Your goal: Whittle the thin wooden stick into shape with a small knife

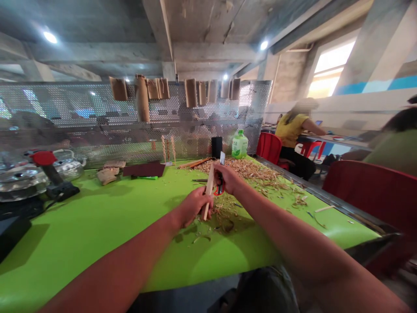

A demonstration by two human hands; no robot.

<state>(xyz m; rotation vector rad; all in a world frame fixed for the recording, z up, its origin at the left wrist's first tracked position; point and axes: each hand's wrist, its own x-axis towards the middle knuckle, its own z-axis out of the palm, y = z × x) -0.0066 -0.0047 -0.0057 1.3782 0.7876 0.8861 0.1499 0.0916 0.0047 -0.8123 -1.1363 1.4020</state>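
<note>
My left hand (195, 207) grips a thin, pale wooden stick (208, 191) upright, its lower end close to the tabletop. My right hand (228, 179) closes around a red-handled utility knife (220, 188), whose bare blade (222, 158) points up beside the top of the stick. The blade and stick are very close, but I cannot tell whether they touch. Wood shavings (237, 168) lie heaped beyond my hands and scattered beneath them on the lime-green table (97, 226).
A perforated metal screen (130, 108) stands behind the table, with bark-like pieces (190, 92) hanging along it. On the table are a green-capped bottle (239, 144), a black cup (216, 147), dark sandpaper (143, 169) and a red-handled clamp (52, 171). A person in yellow (291, 130) sits at the right.
</note>
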